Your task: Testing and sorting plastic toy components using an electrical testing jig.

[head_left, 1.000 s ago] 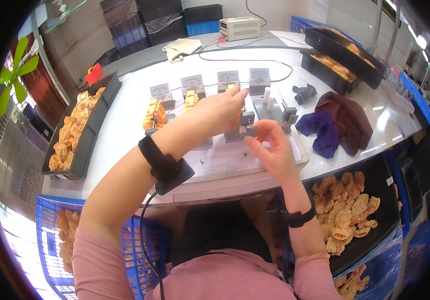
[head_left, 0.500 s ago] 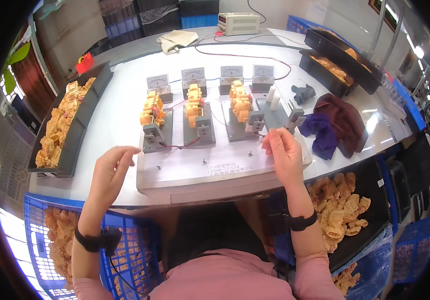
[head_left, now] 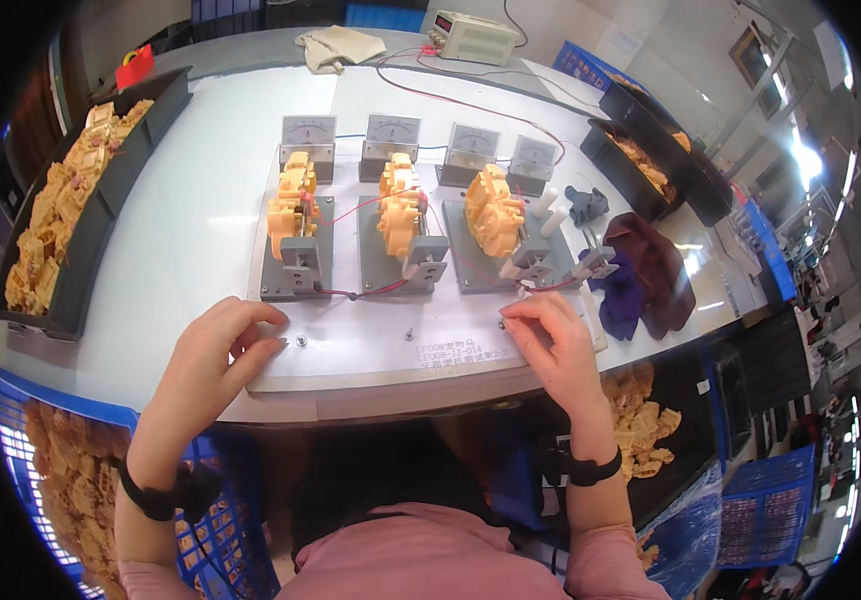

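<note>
On the white test board [head_left: 371,370], three yellow plastic gear assemblies [head_left: 292,205] are mounted in grey fixtures [head_left: 301,255], one analog meter [head_left: 309,135] behind each. A fourth meter [head_left: 533,160] stands at the right, with two white posts [head_left: 551,215] in front of it. My left hand [head_left: 219,355] is at the board's front left corner, thumb and fingers apart, nothing held, beside a small metal toggle [head_left: 302,341]. My right hand [head_left: 559,350] is at the front right, fingers bent and apart, fingertips at another small toggle [head_left: 501,324]; whether they touch it I cannot tell.
A long black tray [head_left: 91,240] of yellow parts lies left; more black trays [head_left: 641,165] sit far right. Dark cloths [head_left: 651,275] lie right of the board. A power supply [head_left: 473,38] stands at the back. A blue crate [head_left: 61,410] of parts is below left.
The view has shifted. My left hand's thumb and fingers have spread apart near the left toggle. My right hand has come down from the right fixture to the front toggle.
</note>
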Tool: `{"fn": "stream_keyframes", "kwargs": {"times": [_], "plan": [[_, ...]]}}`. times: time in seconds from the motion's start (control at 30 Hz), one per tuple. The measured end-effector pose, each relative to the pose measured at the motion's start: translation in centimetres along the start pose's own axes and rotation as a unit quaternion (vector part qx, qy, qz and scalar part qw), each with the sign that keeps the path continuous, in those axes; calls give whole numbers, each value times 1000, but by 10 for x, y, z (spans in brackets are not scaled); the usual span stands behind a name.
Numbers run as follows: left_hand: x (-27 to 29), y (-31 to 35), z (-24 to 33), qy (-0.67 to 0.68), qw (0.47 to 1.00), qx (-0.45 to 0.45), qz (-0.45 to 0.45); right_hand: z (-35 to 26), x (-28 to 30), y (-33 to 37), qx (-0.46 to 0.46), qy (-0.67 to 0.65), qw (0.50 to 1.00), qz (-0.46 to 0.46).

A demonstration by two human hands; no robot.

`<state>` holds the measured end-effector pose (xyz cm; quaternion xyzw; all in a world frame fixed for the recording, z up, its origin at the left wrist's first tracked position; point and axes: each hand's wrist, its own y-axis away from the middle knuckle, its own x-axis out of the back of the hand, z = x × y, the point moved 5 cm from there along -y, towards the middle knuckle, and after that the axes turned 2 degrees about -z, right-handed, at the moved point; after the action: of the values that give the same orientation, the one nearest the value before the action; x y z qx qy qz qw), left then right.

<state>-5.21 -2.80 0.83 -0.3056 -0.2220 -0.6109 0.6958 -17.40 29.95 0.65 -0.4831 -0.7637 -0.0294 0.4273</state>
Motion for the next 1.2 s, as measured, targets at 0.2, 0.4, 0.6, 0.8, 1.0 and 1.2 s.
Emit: {"fn": "stream_keyframes", "kwargs": {"times": [0.2,0.4,0.6,0.8,1.0,1.2], "plan": [[-1,4,7,-43,998,-24,27,2,-4,-1,6,30,999,27],[-4,6,18,-19,998,-57,20,0,-4,-1,17,47,998,36],[-9,6,16,-9,999,-49,2,1,-3,2,16,49,997,51],[-9,7,16,0,999,-32,2,3,-3,3,37,50,996,63],[-12,6,18,-5,1000,-27,5,6,-1,4,48,51,995,71],[-12,7,15,-13,1000,-24,12,5,-1,3,62,44,995,67]]}}
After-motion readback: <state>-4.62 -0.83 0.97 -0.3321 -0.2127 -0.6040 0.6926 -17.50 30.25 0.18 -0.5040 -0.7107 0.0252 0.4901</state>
